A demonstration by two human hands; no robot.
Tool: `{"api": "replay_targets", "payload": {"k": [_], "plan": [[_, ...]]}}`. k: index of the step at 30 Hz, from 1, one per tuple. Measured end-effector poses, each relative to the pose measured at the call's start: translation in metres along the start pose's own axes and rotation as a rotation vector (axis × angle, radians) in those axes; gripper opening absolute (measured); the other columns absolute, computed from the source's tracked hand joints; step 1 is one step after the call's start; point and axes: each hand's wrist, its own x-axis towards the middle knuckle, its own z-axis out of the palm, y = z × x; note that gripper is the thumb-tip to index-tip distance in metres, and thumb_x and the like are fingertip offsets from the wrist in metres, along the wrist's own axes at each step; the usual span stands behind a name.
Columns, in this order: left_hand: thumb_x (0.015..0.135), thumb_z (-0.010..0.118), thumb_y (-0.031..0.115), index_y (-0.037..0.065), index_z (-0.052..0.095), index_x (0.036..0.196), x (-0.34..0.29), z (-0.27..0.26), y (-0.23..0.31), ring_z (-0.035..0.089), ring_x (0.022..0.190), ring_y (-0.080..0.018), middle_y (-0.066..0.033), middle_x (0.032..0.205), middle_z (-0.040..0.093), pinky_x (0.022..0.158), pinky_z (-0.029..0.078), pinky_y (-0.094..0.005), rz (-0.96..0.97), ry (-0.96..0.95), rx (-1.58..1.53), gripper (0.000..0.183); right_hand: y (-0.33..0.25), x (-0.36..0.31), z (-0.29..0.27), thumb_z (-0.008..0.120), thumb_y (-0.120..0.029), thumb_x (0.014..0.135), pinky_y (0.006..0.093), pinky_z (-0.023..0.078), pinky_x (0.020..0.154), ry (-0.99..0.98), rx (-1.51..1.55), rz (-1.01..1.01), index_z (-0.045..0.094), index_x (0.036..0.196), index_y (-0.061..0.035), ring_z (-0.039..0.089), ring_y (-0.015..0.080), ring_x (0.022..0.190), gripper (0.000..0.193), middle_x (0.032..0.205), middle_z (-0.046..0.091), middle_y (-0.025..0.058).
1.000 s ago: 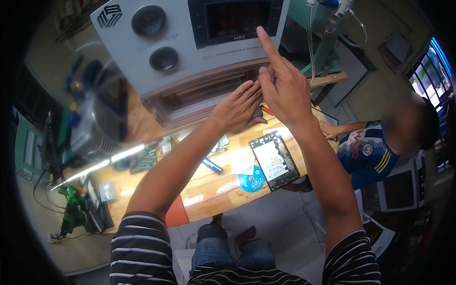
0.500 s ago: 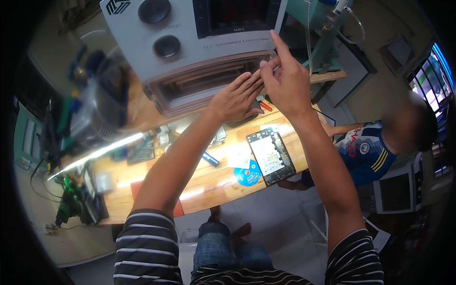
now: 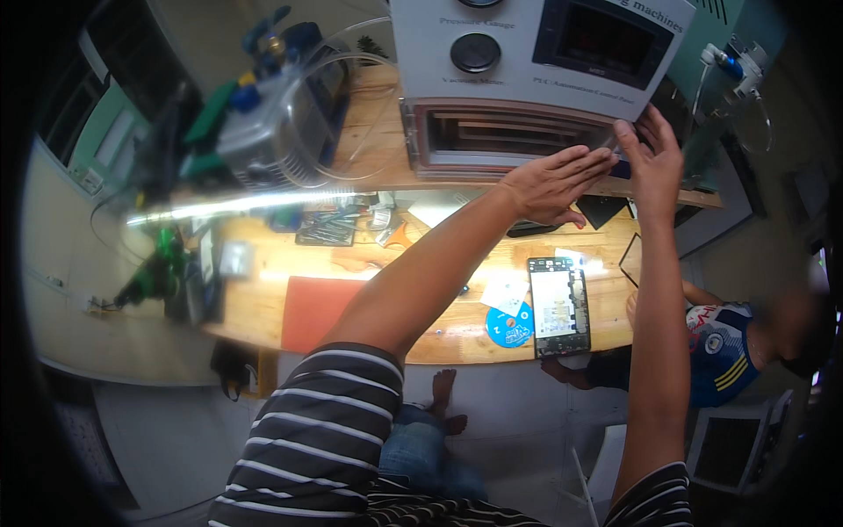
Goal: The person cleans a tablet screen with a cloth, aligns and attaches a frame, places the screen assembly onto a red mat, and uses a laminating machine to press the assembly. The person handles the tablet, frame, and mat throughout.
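My left hand [image 3: 562,186] lies flat against the lower right of the clear, pink-edged door [image 3: 439,167] of a grey-white box machine [image 3: 527,75], its fingers stretched out and close together. At the door's right end my right hand [image 3: 657,167] is raised, thumb apart from the bent fingers, touching the machine's lower right corner. Neither hand visibly holds anything. Layered shelves [image 3: 500,132] show through the door. Below, on the wooden bench, lie a tablet-sized device with exposed circuitry [image 3: 559,307], a round blue disc [image 3: 509,327] and a white paper [image 3: 505,294].
An orange-red mat [image 3: 320,312] lies on the bench's left side, with a tray of small tools [image 3: 327,230] behind. A glowing light tube [image 3: 246,206] runs under the shelf. A silver pump [image 3: 263,132] with clear tubing stands upper left. Another person [image 3: 724,351] sits at the right.
My view has swung left, so the machine and bench sit farther right. My right index finger no longer points upward; that hand now bends around the machine's corner. The left hand stays flat.
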Motion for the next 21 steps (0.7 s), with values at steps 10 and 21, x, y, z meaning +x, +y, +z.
{"api": "replay_targets", "payload": {"k": [10, 21], "plan": [[0.094, 0.016, 0.074, 0.010, 0.032, 0.154, 0.002, 0.002, 0.003, 0.012, 0.153, -0.0195, -0.0061, 0.163, 0.024, 0.125, -0.001, -0.0410, 0.003, -0.086, 0.139, 0.089, -0.015, 0.019, 0.009, 0.077, -0.047, 0.083, 0.0374, 0.050, 0.090, 0.115, 0.064, -0.098, 0.065, 0.118, 0.0047, 0.066, 0.0259, 0.102, 0.063, 0.107, 0.070, 0.0178], [0.092, 0.024, 0.074, 0.009, 0.037, 0.152, 0.002, 0.003, 0.002, 0.015, 0.152, -0.0191, -0.0056, 0.162, 0.026, 0.125, 0.003, -0.0399, -0.008, -0.079, 0.055, 0.089, 0.000, 0.010, 0.003, 0.074, -0.040, 0.087, 0.0324, 0.051, 0.083, 0.156, -0.006, -0.119, 0.066, 0.120, 0.0038, 0.067, 0.0195, 0.097, 0.055, 0.104, 0.071, 0.0152]]}}
